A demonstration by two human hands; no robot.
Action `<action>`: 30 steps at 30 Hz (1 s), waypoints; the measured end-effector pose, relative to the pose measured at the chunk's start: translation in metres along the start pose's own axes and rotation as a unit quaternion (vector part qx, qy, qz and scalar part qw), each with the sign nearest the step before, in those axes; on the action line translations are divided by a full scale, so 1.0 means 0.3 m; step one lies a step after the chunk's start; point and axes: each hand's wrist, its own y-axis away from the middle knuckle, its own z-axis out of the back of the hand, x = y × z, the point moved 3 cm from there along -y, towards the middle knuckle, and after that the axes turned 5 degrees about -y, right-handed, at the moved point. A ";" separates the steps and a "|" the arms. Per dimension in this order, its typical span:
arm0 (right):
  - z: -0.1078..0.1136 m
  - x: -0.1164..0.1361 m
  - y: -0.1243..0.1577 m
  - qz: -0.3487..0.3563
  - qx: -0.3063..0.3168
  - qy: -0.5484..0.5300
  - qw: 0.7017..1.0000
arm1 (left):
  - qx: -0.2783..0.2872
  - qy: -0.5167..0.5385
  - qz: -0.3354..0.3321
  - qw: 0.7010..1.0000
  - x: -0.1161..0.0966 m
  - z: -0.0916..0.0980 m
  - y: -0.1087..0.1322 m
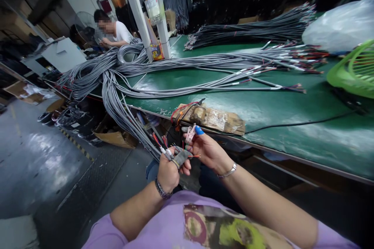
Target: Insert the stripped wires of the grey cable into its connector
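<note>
Low in front of the bench, my left hand (pixel 171 169) is closed around the ends of several grey cables (pixel 146 138). Thin coloured wires (pixel 164 140) fan out from their stripped ends, and a grey cover wraps my left thumb. Close on the right, my right hand (pixel 206 149) pinches a small pale pink plastic piece (pixel 191 134), whose kind I cannot make out. A blue cover sits on a fingertip of that hand. Orange wire tips (pixel 195 156) show between both hands.
A worn wooden block (pixel 216 118) with wires lies at the edge of the green bench (pixel 277 109). Long bundles of grey cable (pixel 187 62) stretch across it. A green basket (pixel 355 72) and plastic bag (pixel 341 25) stand right. Another person (pixel 121 33) sits far left.
</note>
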 end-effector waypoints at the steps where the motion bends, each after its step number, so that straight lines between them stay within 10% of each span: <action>1: 0.000 0.000 0.000 0.006 -0.001 0.002 1.000 | -0.007 0.003 -0.006 1.000 -0.001 0.000 0.000; 30: 0.014 -0.011 0.011 -0.033 0.024 0.020 0.999 | -0.050 -0.007 -0.028 0.998 0.009 0.026 0.004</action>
